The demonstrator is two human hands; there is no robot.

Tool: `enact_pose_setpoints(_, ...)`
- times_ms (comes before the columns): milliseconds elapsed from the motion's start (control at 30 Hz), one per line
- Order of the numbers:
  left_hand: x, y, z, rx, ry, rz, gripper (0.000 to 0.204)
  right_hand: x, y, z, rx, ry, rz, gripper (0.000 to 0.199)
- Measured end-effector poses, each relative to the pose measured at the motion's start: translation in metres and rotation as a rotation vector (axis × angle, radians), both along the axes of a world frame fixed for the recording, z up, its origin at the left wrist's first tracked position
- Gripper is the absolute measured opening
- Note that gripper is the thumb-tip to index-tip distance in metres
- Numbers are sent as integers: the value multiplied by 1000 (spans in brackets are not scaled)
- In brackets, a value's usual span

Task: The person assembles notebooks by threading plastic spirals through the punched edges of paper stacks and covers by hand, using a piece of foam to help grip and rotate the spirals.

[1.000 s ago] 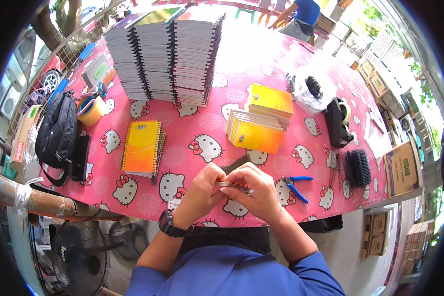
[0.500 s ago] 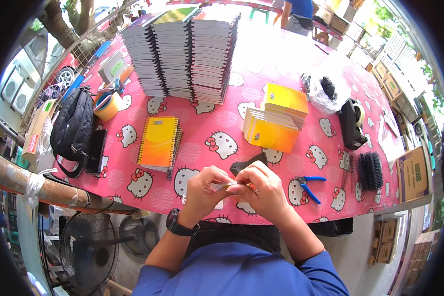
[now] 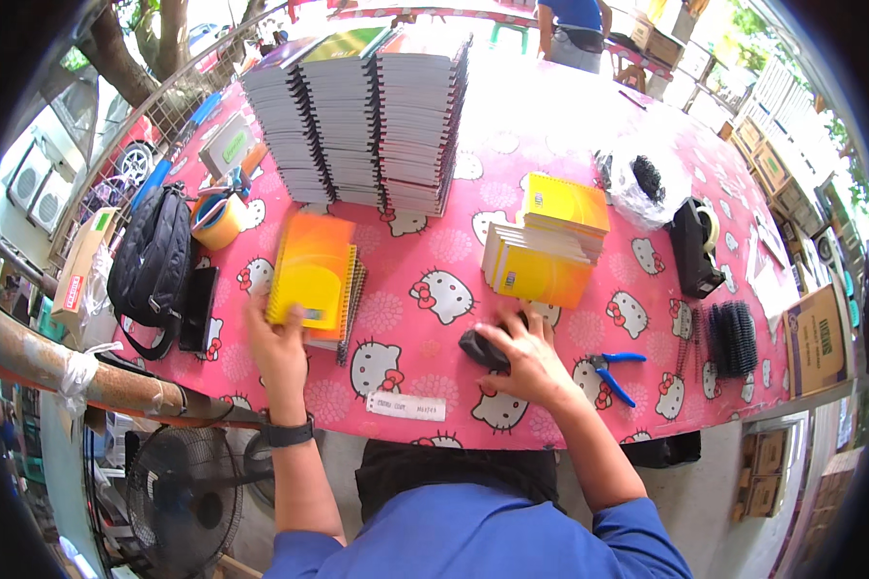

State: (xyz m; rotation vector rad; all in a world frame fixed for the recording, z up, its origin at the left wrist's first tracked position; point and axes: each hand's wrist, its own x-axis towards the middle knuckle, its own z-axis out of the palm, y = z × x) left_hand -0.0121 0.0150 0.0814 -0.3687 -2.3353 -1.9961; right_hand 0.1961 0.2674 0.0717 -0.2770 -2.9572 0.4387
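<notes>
My left hand point(image 3: 282, 349), slightly blurred, grips the lower left edge of a yellow-orange spiral notebook point(image 3: 311, 272), thumb on its cover. This notebook lies over other spiral notebooks, whose coils show along the right side. My right hand point(image 3: 529, 359) rests with spread fingers over a crumpled black thing point(image 3: 483, 349), perhaps cloth or a pouch; part of it is hidden under the fingers. Between my hands, near the table's front edge, lies a white printed strip point(image 3: 406, 405). Blue-handled pliers point(image 3: 613, 374) lie to the right of my right hand.
Tall notebook stacks point(image 3: 357, 125) stand at the back left. Smaller yellow notebook piles point(image 3: 546, 251) sit ahead of my right hand. A black bag point(image 3: 153, 256), a tape roll point(image 3: 220, 222), a tape dispenser point(image 3: 693, 249) and black coils point(image 3: 732, 338) lie around the pink table point(image 3: 425, 338).
My hands have parted from a pinch over a small thing. The left has gone to the notebooks, where the top cover now shows orange at its far end. The right has moved onto the black thing.
</notes>
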Motion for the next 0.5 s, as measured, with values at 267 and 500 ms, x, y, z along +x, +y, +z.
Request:
enact_pose_setpoints(267, -4, -21, -25, -512, 272, 93, 46, 61, 61, 10, 84, 294, -430, 47)
enact_pose_setpoints(500, 13, 23, 9, -349, 661, 158, 38, 23, 102, 11, 180, 545, -360, 36)
